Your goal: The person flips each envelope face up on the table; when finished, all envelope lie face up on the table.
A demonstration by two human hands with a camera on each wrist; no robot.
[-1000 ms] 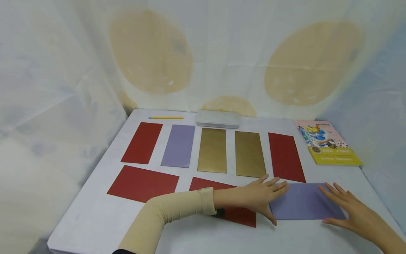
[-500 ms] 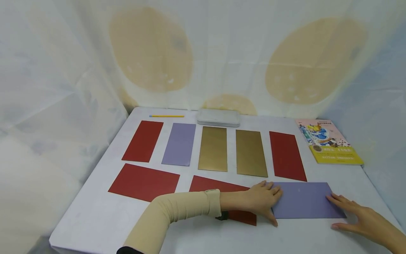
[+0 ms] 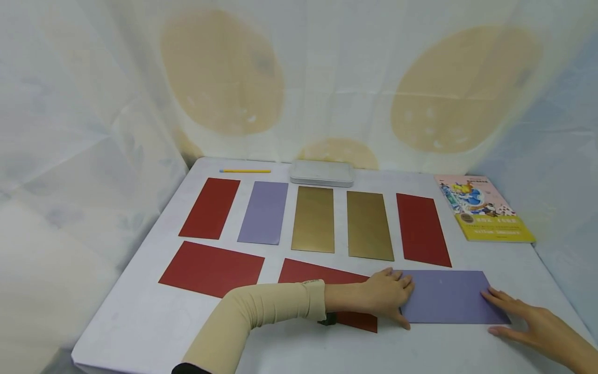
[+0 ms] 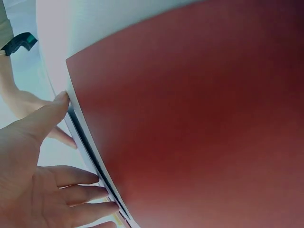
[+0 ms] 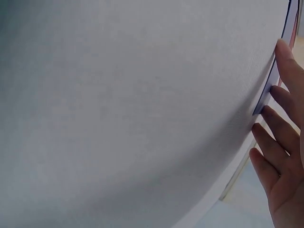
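A purple rectangular card [image 3: 446, 297] lies crosswise on the white table at the front right. My left hand [image 3: 388, 295] is at its left edge, fingers extended over the corner and thumb by the near corner. In the left wrist view, the fingers of this hand [image 4: 57, 166] are straight and spread beside a red card [image 4: 180, 118]. At the purple card's right end is my right hand [image 3: 532, 322], index finger touching the edge and thumb apart on the near side. The right wrist view shows this hand [image 5: 285, 128] with loosely extended fingers along the card's edge.
Behind stands a row of cards: red [image 3: 210, 209], purple [image 3: 263, 213], two gold, including one gold card [image 3: 313, 219], and red [image 3: 423, 230]. Another red card [image 3: 212, 267] lies front left. A yellow pencil [image 3: 245, 171], a flat grey case [image 3: 321, 173] and a book [image 3: 484, 208] lie farther back.
My left hand has shifted slightly left and settled on the purple card's left edge. My right hand has drawn back rightward from over the card to its right edge.
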